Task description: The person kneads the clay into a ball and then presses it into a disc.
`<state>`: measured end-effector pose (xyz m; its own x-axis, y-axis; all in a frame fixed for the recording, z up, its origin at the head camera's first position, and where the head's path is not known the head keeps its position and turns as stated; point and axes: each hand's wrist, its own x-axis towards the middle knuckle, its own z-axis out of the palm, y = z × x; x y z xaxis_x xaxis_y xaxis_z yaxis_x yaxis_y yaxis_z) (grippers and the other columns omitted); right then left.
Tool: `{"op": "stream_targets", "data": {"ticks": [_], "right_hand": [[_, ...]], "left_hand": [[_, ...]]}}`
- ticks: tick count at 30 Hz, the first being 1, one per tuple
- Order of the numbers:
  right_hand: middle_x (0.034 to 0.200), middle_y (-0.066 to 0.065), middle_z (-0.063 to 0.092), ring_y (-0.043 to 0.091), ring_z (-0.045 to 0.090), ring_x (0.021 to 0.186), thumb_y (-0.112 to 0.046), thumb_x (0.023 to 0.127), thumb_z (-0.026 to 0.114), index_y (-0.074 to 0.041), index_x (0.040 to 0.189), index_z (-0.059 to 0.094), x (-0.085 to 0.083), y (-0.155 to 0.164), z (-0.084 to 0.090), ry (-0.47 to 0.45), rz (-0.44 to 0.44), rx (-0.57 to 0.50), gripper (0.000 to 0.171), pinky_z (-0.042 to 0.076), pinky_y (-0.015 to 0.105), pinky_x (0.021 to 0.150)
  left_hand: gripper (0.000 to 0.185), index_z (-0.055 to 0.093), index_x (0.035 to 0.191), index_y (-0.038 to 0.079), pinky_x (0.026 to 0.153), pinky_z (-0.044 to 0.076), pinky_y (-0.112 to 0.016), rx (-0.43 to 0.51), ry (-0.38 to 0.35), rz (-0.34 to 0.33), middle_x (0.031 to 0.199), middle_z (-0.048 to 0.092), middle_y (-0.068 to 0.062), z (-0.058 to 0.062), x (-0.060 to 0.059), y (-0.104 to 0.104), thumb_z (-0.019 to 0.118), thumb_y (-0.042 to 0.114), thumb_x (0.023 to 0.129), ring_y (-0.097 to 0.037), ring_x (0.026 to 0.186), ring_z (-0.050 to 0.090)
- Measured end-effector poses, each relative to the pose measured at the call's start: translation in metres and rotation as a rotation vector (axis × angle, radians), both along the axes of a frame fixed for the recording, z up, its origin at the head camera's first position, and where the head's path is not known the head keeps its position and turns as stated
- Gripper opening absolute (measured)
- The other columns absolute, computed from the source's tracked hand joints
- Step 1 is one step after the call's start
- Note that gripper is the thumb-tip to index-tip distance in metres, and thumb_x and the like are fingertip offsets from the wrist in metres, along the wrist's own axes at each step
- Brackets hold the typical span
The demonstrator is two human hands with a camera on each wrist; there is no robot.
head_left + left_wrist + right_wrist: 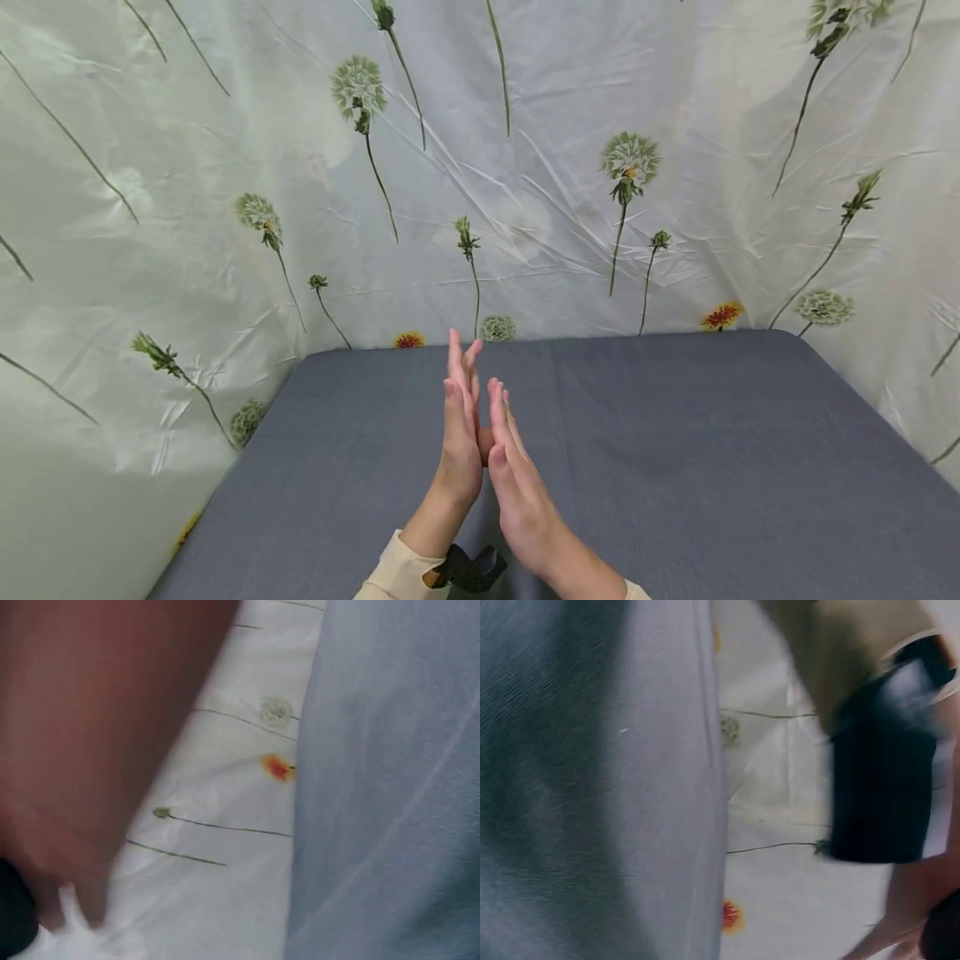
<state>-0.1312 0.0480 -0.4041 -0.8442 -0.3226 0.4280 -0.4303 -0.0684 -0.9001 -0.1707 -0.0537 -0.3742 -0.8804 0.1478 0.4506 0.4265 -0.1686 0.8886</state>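
Hands pressed together above the table.
We see the left hand (459, 433) and right hand (517, 483) palm to palm, fingers straight, gripping nothing, over the grey table (675, 467) before a floral curtain (225, 167).

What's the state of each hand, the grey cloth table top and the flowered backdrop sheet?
left hand: fingers straight, upright, palm against the other hand, holds nothing
right hand: fingers straight, pressed to the left palm, holds nothing
grey cloth table top: flat, smooth, bare
white dandelion-print backdrop sheet: hanging, creased
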Motion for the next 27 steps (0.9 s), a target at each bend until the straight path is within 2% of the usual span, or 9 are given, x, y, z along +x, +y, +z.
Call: {"op": "stream_targets", "data": {"ticks": [4,7,13,15,16,17,22,24,27], "right_hand": [[0.183,-0.003,-0.002,0.018,-0.014,0.169,-0.030,0.120,0.010,-0.019,0.174,0.002,0.002,0.008,0.009,0.155,-0.078,0.008,0.056,-0.009,0.041,0.135],[0.183,0.007,0.006,0.022,-0.007,0.170,-0.032,0.119,0.009,-0.012,0.174,0.004,-0.007,0.022,0.015,0.267,-0.163,-0.008,0.058,-0.007,0.020,0.132],[0.183,0.009,0.001,0.030,-0.008,0.169,-0.046,0.118,0.009,-0.016,0.173,-0.007,-0.024,0.043,0.021,0.152,-0.174,-0.074,0.065,-0.009,0.063,0.131],[0.183,0.009,-0.002,0.031,-0.009,0.168,-0.048,0.118,0.009,-0.015,0.173,-0.008,-0.026,0.042,0.018,0.089,-0.149,-0.084,0.066,-0.007,0.066,0.129],[0.183,0.009,-0.004,0.032,-0.004,0.168,-0.047,0.118,0.008,-0.015,0.173,-0.008,-0.026,0.040,0.016,0.065,-0.138,-0.076,0.066,-0.002,0.059,0.132],[0.183,0.010,-0.003,0.035,0.014,0.166,-0.047,0.118,0.007,-0.014,0.173,-0.008,-0.025,0.037,0.013,0.050,-0.134,-0.062,0.066,0.013,0.052,0.132],[0.183,0.004,-0.003,0.034,0.016,0.166,-0.039,0.119,0.005,-0.020,0.172,-0.012,-0.014,0.013,-0.002,0.008,-0.036,-0.009,0.059,0.017,0.061,0.131],[0.183,-0.001,-0.004,0.029,-0.008,0.168,-0.036,0.119,0.008,-0.024,0.172,-0.012,-0.007,0.004,-0.004,0.009,0.005,0.000,0.058,-0.002,0.076,0.126],[0.182,-0.007,-0.006,0.023,-0.013,0.169,-0.033,0.120,0.010,-0.026,0.173,-0.007,0.002,-0.004,-0.003,0.035,0.017,0.033,0.057,-0.005,0.073,0.127]], "left_hand": [[0.076,-0.011,0.173,0.031,0.134,0.010,-0.061,0.020,-0.090,-0.118,0.183,0.003,-0.006,-0.013,-0.001,0.010,0.012,0.068,0.111,-0.029,0.170,0.004],[0.072,-0.015,0.172,0.026,0.134,0.011,-0.060,0.009,-0.095,-0.226,0.183,0.004,-0.005,-0.018,0.007,0.023,0.009,0.060,0.114,-0.030,0.169,0.011],[0.069,-0.019,0.171,0.026,0.130,-0.001,-0.070,-0.091,-0.043,-0.282,0.182,0.004,-0.008,-0.013,0.030,0.037,0.004,0.057,0.114,-0.031,0.170,0.000],[0.069,-0.018,0.172,0.028,0.128,-0.005,-0.071,-0.108,-0.033,-0.262,0.182,-0.001,-0.005,-0.008,0.033,0.034,0.003,0.058,0.114,-0.030,0.169,-0.006],[0.069,-0.018,0.172,0.029,0.128,-0.006,-0.072,-0.110,-0.027,-0.244,0.182,-0.003,-0.004,-0.005,0.033,0.032,0.003,0.060,0.113,-0.029,0.169,-0.007],[0.069,-0.017,0.172,0.030,0.128,-0.007,-0.073,-0.103,-0.011,-0.226,0.182,-0.004,-0.004,-0.002,0.032,0.028,0.003,0.060,0.113,-0.029,0.169,-0.008],[0.076,-0.014,0.172,0.031,0.129,-0.002,-0.071,-0.038,0.041,-0.090,0.182,0.003,-0.007,0.010,0.018,0.007,0.006,0.070,0.110,-0.031,0.170,-0.006],[0.080,-0.013,0.173,0.032,0.131,0.002,-0.069,-0.008,0.027,-0.043,0.182,0.007,-0.007,0.011,0.011,-0.001,0.008,0.074,0.108,-0.031,0.170,-0.005],[0.081,-0.012,0.173,0.033,0.133,0.008,-0.066,0.022,-0.023,-0.008,0.181,0.011,-0.006,0.009,0.002,-0.008,0.009,0.076,0.107,-0.030,0.170,-0.004]]}}
